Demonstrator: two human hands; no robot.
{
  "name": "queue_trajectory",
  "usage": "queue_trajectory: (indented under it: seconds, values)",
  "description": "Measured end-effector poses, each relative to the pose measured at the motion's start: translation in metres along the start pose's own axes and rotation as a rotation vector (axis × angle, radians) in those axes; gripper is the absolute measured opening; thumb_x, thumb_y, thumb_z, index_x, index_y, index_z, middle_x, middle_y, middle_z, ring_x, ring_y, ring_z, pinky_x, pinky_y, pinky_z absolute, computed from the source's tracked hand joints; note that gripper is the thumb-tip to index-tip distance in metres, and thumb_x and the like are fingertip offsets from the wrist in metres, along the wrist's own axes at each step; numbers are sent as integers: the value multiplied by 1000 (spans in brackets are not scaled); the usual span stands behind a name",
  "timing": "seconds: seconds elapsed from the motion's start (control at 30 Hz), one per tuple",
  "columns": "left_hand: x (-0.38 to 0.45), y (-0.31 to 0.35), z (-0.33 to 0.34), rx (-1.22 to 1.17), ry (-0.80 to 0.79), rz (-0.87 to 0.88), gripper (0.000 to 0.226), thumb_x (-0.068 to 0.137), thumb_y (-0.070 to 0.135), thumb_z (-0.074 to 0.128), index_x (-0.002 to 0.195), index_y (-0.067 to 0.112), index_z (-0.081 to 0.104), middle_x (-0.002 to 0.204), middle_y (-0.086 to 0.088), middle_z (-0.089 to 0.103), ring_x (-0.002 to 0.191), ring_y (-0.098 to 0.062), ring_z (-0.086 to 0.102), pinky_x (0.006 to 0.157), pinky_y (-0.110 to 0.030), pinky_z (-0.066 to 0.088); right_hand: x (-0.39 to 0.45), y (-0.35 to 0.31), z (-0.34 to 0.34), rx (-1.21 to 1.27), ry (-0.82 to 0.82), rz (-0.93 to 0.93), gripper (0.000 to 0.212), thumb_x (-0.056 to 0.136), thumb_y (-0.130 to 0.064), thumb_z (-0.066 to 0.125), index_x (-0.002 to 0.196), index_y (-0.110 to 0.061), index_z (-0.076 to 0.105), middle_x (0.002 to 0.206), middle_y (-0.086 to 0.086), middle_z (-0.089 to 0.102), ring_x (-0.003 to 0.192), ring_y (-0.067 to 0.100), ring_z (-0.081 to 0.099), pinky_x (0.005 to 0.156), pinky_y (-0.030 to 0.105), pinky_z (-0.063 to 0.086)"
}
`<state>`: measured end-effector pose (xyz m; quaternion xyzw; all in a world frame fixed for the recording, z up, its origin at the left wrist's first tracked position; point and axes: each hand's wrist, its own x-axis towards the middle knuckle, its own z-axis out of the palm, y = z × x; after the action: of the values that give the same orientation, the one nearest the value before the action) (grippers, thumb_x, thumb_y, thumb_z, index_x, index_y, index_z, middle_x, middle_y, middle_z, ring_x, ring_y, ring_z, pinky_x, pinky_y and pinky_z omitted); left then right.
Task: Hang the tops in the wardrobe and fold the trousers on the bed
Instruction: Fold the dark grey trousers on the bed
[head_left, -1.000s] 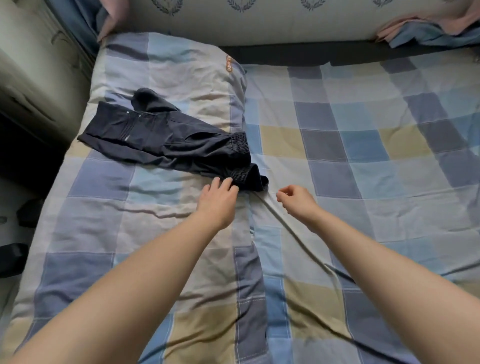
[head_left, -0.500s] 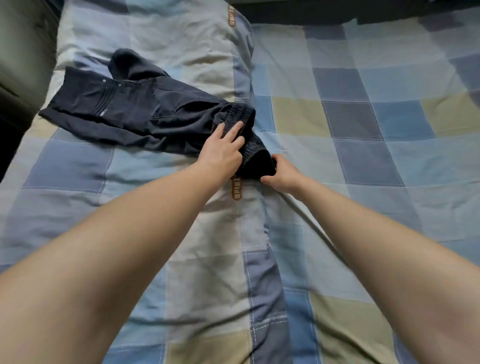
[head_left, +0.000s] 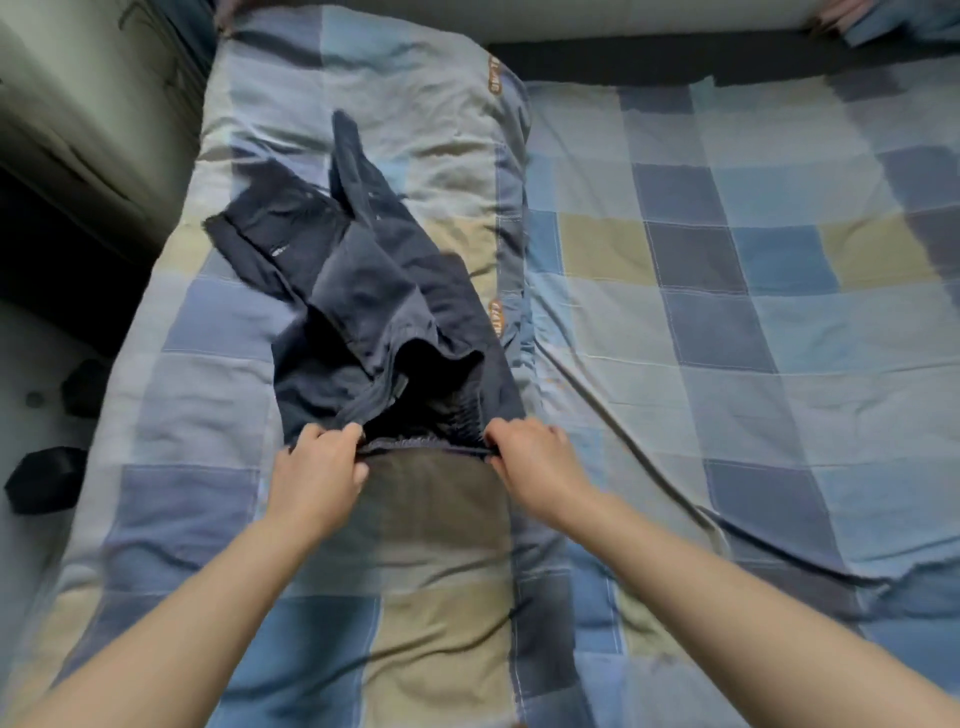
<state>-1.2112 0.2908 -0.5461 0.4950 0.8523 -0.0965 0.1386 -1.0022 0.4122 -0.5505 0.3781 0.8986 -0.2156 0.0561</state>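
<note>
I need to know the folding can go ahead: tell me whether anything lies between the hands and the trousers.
Nothing visible does. The left hand and right hand both already grip the near edge of the dark trousers, which lie on the checked quilt.

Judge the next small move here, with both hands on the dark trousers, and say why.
Probably lift and shake them out flat. The left hand and right hand each grip the waistband, but the trousers lie bunched and twisted on the checked quilt, legs overlapping, so no clean fold is possible yet.

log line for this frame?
step: fold trousers | left hand: grips trousers edge | right hand: grips same edge | bed
</note>
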Motion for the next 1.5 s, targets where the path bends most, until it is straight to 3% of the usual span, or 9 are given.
queue_trajectory:
  seconds: [0.27,0.5,0.67,0.77,0.87,1.03,1.27,1.4,1.5]
  values:
    - [-178,-15,-35,-327,131,-299,28,73,0,73,96,15,77,126,-15,50,129,-37,35,107,-53,28,-153,-82,-35,218,-123,-8,16,97,-28,48,102,-13,50,101,9,59,98,30,49,73,40,39]
    - [-294,-10,-90,-471,35,-603,15,87,19,67,100,20,75,113,-10,40,107,-35,35,95,-50,37,-261,-144,-88,339,-256,105,24,97,-31,50,111,-13,56,105,9,64,101,28,53,79,36,43]
    - [-345,-19,-124,-1129,-286,-763,29,99,28,49,122,18,61,118,-7,61,86,-28,64,78,-37,47,-317,-188,-122,348,-229,118,20,97,-29,50,111,-16,55,100,4,62,100,24,51,79,36,44]
    - [-366,-17,-147,-1649,-601,-941,41,96,50,49,129,25,51,127,-4,56,100,-34,67,85,-49,50,-340,-217,-142,301,-172,90,19,97,-28,50,112,-18,55,101,2,60,101,24,50,82,37,43]
    - [-375,-9,-167,-1792,-708,-809,58,78,56,71,121,18,60,113,-6,66,89,-34,71,75,-53,56,-355,-249,-158,227,-135,4,21,96,-28,52,113,-19,57,103,3,59,100,25,51,84,39,42]
    - [-383,1,-189,-1578,-434,-708,54,74,7,76,119,19,50,103,-9,62,76,-23,64,54,-31,51,-377,-279,-176,90,-142,-169,24,96,-27,46,117,-17,54,111,3,59,107,23,46,92,37,37]
    - [-395,-31,-244,-1201,-355,-148,41,72,0,59,98,32,65,95,-5,67,80,-27,63,69,-38,52,-386,-263,-240,547,14,-115,30,94,-14,53,123,-22,56,95,-13,64,88,2,57,83,22,48]
    - [-398,-45,-293,-906,-440,230,49,73,-1,51,96,41,61,98,-3,67,85,-32,66,69,-41,55,-357,-242,-279,308,148,-83,42,88,6,49,124,-13,57,112,2,57,104,19,56,90,37,48]
    - [-401,-50,-333,-676,-415,510,56,71,-3,47,99,43,61,103,16,66,99,-7,62,90,-36,52,-343,-244,-294,52,64,-229,68,79,12,49,139,-18,43,130,5,47,119,26,46,94,39,45]
